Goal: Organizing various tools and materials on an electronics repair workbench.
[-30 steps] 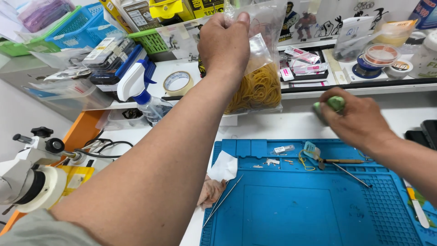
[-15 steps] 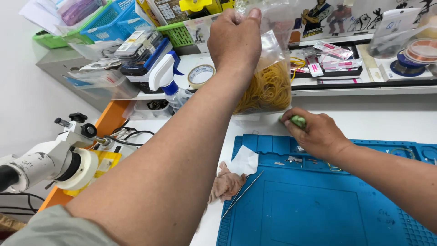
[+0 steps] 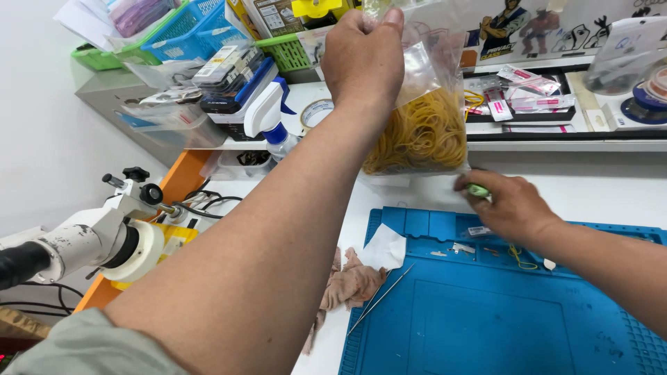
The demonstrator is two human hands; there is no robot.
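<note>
Clear plastic bag (image 3: pixel 425 104) holds a mass of yellow rubber bands (image 3: pixel 419 135), hanging above the tabletop (image 3: pixel 597 187) at the shelf front. Left hand (image 3: pixel 363 59) pinches its top, fingers closed. Right hand (image 3: pixel 511 205) is curled around a small green object (image 3: pixel 477 189) just below the bag, over the blue mat (image 3: pixel 486 312).

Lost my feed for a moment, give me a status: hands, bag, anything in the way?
Left hand grips clear bag of rubber bands, held up above the bench. Right hand closed on small green item, just under the bag. Nothing between them.
</note>
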